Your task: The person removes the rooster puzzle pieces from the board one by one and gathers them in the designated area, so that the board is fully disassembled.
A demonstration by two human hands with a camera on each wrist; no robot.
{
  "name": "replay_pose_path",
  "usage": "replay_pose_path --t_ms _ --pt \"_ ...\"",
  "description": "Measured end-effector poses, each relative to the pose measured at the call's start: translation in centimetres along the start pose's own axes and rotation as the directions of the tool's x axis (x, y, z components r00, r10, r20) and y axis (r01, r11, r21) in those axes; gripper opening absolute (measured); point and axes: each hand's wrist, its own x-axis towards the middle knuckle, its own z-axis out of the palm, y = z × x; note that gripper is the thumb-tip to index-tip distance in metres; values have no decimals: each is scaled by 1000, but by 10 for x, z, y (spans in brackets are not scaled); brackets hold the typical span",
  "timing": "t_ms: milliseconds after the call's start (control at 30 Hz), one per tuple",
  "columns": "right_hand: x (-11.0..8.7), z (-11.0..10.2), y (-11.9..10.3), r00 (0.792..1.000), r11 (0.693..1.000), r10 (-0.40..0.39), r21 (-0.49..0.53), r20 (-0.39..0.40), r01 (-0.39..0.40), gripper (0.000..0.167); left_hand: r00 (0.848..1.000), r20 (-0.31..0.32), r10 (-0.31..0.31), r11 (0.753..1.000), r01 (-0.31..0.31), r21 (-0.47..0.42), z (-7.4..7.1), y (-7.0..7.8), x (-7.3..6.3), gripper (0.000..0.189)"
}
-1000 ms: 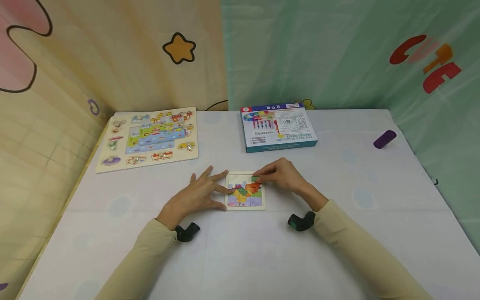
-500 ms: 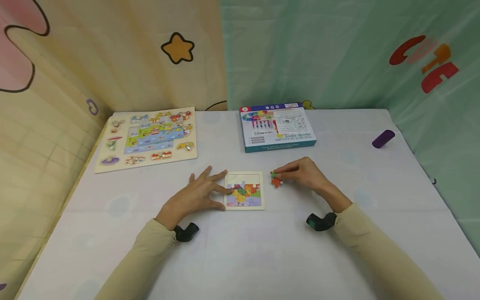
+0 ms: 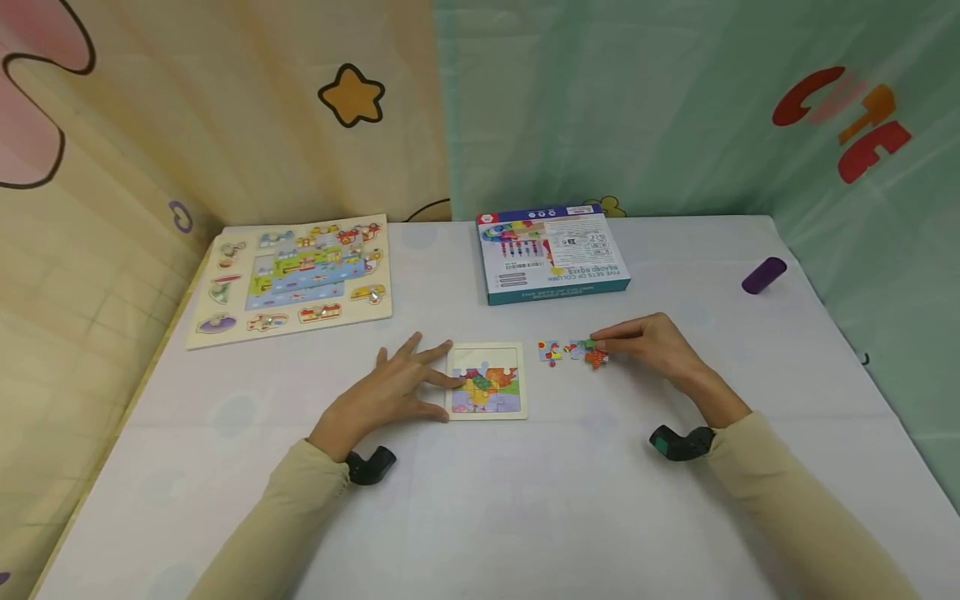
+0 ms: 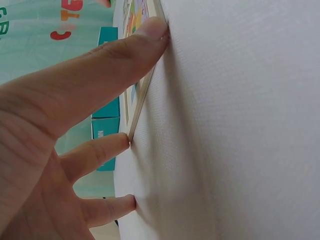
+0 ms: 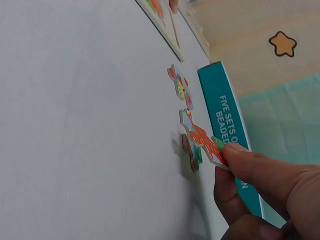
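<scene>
Right wrist view: right fingers (image 5: 260, 172) pinch puzzle piece (image 5: 202, 140), right of puzzle board (image 3: 485, 357) — likely light, stiff; I'd grip edges. Left fingers (image 4: 120, 62) spread, touching puzzle board.

The puzzle tray (image 3: 486, 355) looks like smooth wood, the tablecloth (image 3: 480, 508) matt, woven fabric.

left sleeve (image 3: 262, 525) running long, plain beige | right sleeve (image 3: 806, 500) matching | left wristcam (image 3: 372, 466) showing black, bending like a pipe elbow | right wristcam (image 3: 681, 443) repeating that, carrying a small green patch (image 3: 661, 445)
</scene>
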Motion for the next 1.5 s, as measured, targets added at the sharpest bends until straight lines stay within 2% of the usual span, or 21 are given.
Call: replay_pose_path --t_ms 267,500,700,900,1000,1200,1333,1500 --pt "-5 -13 13 1000 1000 10 10 -15 -10 34 1000 1 3 1000 -3 -2 1 -2 0 55" --pt "-4 -15 13 1000 1000 18 -12 -17 -18 32 1000 -7 5 1000 -5 -16 1 -1 0 54" --pt "-1 -10 10 999 993 -14 -114 -52 8 27 1000 -15 13 1000 -13 -10 2 -2 -1 54" --pt "-1 -5 7 989 973 -48 -232 -138 15 19 1000 -25 10 1000 -10 -17 4 -2 -1 54" --pt "0 -5 8 984 966 -66 -256 -167 22 17 999 -30 12 1000 -12 -16 4 -3 -1 54" --pt "-1 -6 8 988 975 -49 -223 -146 15 21 999 -34 26 999 -27 -19 6 -4 -1 53" --pt "-1 -5 2 983 977 -43 -214 -177 5 27 999 -33 30 999 -31 -22 7 -5 -1 51" --pt "0 13 -17 978 974 -115 -212 -176 77 22 998 -52 37 999 -38 -16 7 -5 -1 48"
